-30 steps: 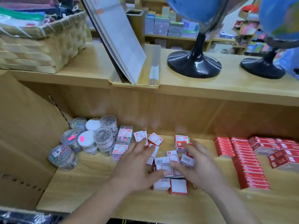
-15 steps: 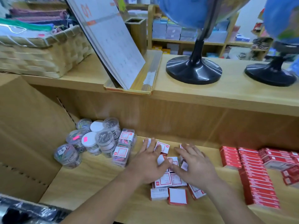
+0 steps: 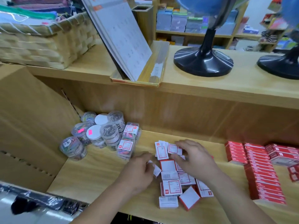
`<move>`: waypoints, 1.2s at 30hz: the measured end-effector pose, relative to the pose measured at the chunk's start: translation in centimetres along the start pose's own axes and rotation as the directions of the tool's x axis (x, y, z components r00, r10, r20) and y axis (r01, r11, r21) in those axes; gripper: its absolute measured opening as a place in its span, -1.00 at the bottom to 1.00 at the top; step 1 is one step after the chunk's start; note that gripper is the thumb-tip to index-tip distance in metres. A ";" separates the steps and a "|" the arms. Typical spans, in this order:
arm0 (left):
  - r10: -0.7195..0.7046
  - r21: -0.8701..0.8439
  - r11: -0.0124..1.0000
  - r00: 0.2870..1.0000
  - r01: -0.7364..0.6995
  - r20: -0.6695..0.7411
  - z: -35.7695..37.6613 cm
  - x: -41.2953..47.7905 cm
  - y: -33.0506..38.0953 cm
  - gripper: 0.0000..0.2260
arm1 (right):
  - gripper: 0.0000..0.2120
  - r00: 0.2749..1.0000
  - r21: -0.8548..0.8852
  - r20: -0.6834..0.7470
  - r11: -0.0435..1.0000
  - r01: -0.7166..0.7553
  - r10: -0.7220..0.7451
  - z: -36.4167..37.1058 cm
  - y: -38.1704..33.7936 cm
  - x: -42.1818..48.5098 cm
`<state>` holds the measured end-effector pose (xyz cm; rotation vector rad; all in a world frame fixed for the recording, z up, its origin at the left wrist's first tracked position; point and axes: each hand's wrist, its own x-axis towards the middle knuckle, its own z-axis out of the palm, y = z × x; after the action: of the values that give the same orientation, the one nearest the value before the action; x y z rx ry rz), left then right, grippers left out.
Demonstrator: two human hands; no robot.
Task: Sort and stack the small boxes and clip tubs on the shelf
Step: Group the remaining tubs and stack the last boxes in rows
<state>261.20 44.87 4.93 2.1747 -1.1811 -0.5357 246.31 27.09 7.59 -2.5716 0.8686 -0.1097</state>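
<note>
Left hand [image 3: 140,172] has drawn left off the pile [image 3: 171,186], fingers pinching one small box [image 3: 156,170]; right hand [image 3: 195,157] fingers curl round a second box [image 3: 174,149], pile just below them on the shelf [image 3: 100,175]; I judge gathering in hand, squared stacking next.

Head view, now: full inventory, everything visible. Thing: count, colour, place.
small boxes: about a dozen, white with red edging, loose pile mid lower shelf
clip tubs: about seven, clear, two white-lidded, lower shelf left
clip cases: at least two, clear, red-white labels, right of tubs
red boxes: many, red, rows at lower shelf right
globes: two, blue on black stands, upper shelf right
calendar: one, white, leaning in gold tray, upper shelf centre
basket: one, tan woven, upper shelf left
carton: one, brown, far left
left hand: fingers curled on one small box, left of pile
right hand: pinches one small box at pile's back
</note>
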 end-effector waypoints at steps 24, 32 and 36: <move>0.057 -0.100 0.993 0.998 -0.060 -0.039 -0.7 0.4 -1.6 -0.60 | -0.75 0.937 0.722 -0.156 0.683 -0.108 0.313 -0.8 -4.8 2.0; 0.109 -0.505 0.854 0.992 -0.128 -0.068 0.3 1.3 5.8 -0.79 | -0.87 0.889 0.963 0.021 0.229 -0.141 0.457 -3.5 -4.2 -3.1; 0.074 -0.680 0.734 0.995 -0.010 0.065 1.1 1.1 8.4 -0.83 | -0.89 0.869 0.960 0.043 0.219 -0.172 0.494 -3.3 -2.3 -5.1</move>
<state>255.96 40.05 9.65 1.4921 -0.8758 -0.8926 242.81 30.58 11.89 -1.1597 1.0060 -0.6641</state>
